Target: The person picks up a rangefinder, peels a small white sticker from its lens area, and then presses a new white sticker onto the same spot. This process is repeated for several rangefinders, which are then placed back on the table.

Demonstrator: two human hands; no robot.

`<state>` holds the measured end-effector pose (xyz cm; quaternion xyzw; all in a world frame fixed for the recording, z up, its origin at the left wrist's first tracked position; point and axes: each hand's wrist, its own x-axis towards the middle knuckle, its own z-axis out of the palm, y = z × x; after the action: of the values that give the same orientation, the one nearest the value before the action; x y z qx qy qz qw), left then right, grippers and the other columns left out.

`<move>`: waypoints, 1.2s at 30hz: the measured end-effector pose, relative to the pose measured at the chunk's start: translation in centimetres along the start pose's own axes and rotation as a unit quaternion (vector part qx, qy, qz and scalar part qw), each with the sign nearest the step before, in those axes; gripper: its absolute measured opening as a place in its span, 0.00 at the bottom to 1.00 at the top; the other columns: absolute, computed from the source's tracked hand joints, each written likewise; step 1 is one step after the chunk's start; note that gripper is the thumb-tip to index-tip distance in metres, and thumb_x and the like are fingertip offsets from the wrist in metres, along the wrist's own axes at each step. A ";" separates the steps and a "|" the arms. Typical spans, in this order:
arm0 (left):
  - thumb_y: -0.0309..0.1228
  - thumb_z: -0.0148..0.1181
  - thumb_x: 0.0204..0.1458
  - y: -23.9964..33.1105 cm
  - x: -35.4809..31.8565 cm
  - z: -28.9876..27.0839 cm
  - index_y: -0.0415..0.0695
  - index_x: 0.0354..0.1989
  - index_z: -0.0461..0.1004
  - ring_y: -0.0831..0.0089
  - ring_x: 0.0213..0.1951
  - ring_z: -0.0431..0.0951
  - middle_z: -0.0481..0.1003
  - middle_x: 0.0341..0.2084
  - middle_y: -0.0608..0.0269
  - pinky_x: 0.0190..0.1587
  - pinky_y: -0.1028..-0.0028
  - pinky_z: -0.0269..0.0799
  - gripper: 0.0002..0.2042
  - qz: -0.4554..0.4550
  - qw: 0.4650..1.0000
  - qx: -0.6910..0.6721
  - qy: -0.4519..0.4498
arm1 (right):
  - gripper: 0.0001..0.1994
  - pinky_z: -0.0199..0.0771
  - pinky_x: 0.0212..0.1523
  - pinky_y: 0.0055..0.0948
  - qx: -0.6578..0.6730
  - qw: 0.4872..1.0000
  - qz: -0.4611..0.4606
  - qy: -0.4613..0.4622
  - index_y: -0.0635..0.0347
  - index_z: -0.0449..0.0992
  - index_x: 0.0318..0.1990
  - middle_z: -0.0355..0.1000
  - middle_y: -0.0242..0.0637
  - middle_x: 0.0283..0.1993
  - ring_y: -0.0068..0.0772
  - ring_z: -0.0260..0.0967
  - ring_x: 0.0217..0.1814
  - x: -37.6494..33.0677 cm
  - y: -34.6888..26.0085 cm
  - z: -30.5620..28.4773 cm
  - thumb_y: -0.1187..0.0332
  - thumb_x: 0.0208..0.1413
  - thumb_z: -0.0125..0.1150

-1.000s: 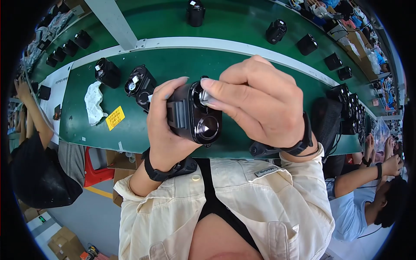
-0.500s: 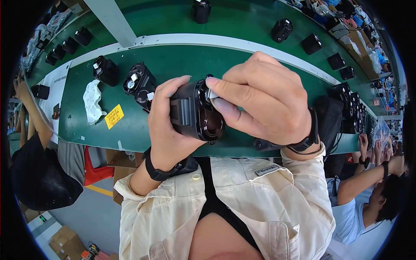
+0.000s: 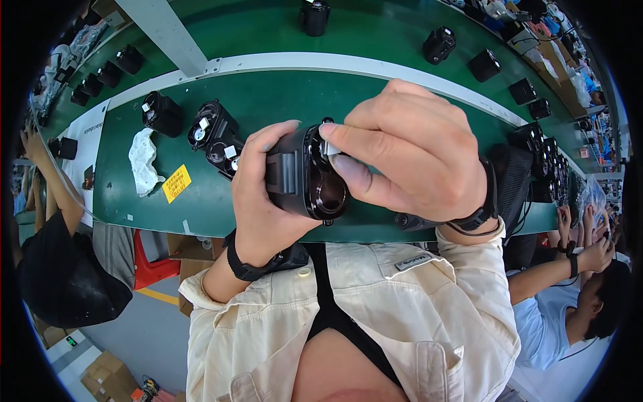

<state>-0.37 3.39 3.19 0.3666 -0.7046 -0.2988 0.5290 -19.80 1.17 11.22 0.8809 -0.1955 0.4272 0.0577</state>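
Note:
My left hand (image 3: pixel 253 191) is wrapped round the side of a black housing (image 3: pixel 284 175) with rounded ends and holds it tilted above the green table. Its glossy dark end face (image 3: pixel 328 193) is turned toward my right hand (image 3: pixel 416 153). Between that hand's thumb and fingers a small whitish piece (image 3: pixel 329 148) is pinched against the upper part of the glossy face; its exact kind is unclear. Left of my left hand, two similar black housings (image 3: pixel 211 125) (image 3: pixel 224 155) rest side by side with small white tabs showing, and another black housing (image 3: pixel 163 114) stands farther left.
Crumpled white paper (image 3: pixel 143 162) and a yellow printed label (image 3: pixel 177 183) lie on the table (image 3: pixel 268 92). A pale rail (image 3: pixel 288 61) separates it from a green belt carrying black housings (image 3: pixel 439 45). More housings crowd the right side. People sit at both sides.
Both hands keep their holds on the housing and the small piece, with hardly any movement. The view has shifted slightly, and the person at the right has moved an arm.

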 end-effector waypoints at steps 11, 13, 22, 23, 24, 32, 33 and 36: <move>0.28 0.75 0.29 0.1 0.5 -0.2 0.40 0.53 0.65 0.67 0.42 0.76 0.72 0.43 0.56 0.46 0.71 0.72 0.37 -0.020 0.999 0.021 0.040 | 0.18 0.62 0.22 0.28 -0.078 0.988 0.114 -0.069 0.68 0.79 0.40 0.69 0.35 0.31 0.30 0.65 0.24 0.5 -2.8 1.2 0.76 0.36 0.69; 0.28 0.75 0.29 0.2 0.7 -0.3 0.40 0.53 0.65 0.68 0.41 0.76 0.72 0.42 0.57 0.46 0.72 0.72 0.37 -0.031 0.998 0.015 0.043 | 0.19 0.63 0.23 0.28 -0.072 0.986 0.138 -0.062 0.68 0.79 0.42 0.69 0.35 0.31 0.30 0.65 0.25 0.5 -2.8 1.3 0.76 0.37 0.69; 0.28 0.75 0.32 0.4 0.2 -0.6 0.38 0.53 0.65 0.69 0.42 0.75 0.72 0.43 0.57 0.46 0.73 0.71 0.35 -0.041 0.995 -0.088 0.006 | 0.25 0.68 0.49 0.27 0.345 0.895 0.280 -0.030 0.66 0.72 0.56 0.70 0.38 0.44 0.29 0.68 0.47 0.0 -1.0 1.4 0.76 0.47 0.67; 0.28 0.75 0.32 0.3 0.2 -0.8 0.38 0.53 0.64 0.69 0.43 0.75 0.72 0.43 0.57 0.46 0.73 0.71 0.35 -0.023 0.997 -0.068 -0.005 | 0.25 0.66 0.53 0.28 0.406 0.856 0.318 -0.021 0.66 0.71 0.57 0.69 0.39 0.47 0.30 0.67 0.51 0.0 -1.2 1.9 0.76 0.48 0.66; 0.28 0.75 0.32 0.2 0.3 -0.8 0.38 0.53 0.64 0.69 0.43 0.75 0.71 0.43 0.56 0.45 0.73 0.71 0.36 -0.004 0.999 -0.049 -0.017 | 0.25 0.65 0.57 0.29 0.464 0.812 0.355 -0.012 0.66 0.70 0.57 0.69 0.40 0.50 0.32 0.66 0.55 0.0 -1.3 2.1 0.76 0.50 0.65; 0.29 0.75 0.33 -0.6 0.0 0.2 0.39 0.54 0.64 0.65 0.43 0.75 0.70 0.45 0.54 0.46 0.71 0.71 0.36 0.043 0.997 -0.030 0.050 | 0.19 0.61 0.62 0.35 0.625 0.640 0.447 -0.007 0.69 0.70 0.55 0.62 0.47 0.62 0.36 0.62 0.61 0.1 -2.2 2.7 0.69 0.58 0.54; 0.29 0.75 0.33 -0.5 0.1 0.3 0.39 0.54 0.64 0.65 0.43 0.75 0.70 0.45 0.54 0.46 0.71 0.71 0.36 0.043 0.997 -0.031 0.050 | 0.19 0.61 0.62 0.35 0.625 0.640 0.448 -0.006 0.69 0.70 0.55 0.62 0.47 0.62 0.36 0.62 0.61 0.1 -2.2 2.8 0.69 0.58 0.54; 0.29 0.74 0.33 -0.3 0.4 0.3 0.39 0.54 0.64 0.65 0.44 0.75 0.71 0.46 0.54 0.46 0.71 0.71 0.35 0.079 0.995 -0.003 0.061 | 0.19 0.61 0.62 0.35 0.613 0.678 0.405 0.023 0.69 0.69 0.55 0.62 0.48 0.61 0.36 0.63 0.61 -0.3 -2.5 3.5 0.66 0.59 0.54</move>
<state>-0.65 2.96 3.08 0.3256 -0.6968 -0.2349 0.5944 -16.45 2.63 8.95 0.5434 -0.2260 0.4528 -0.6698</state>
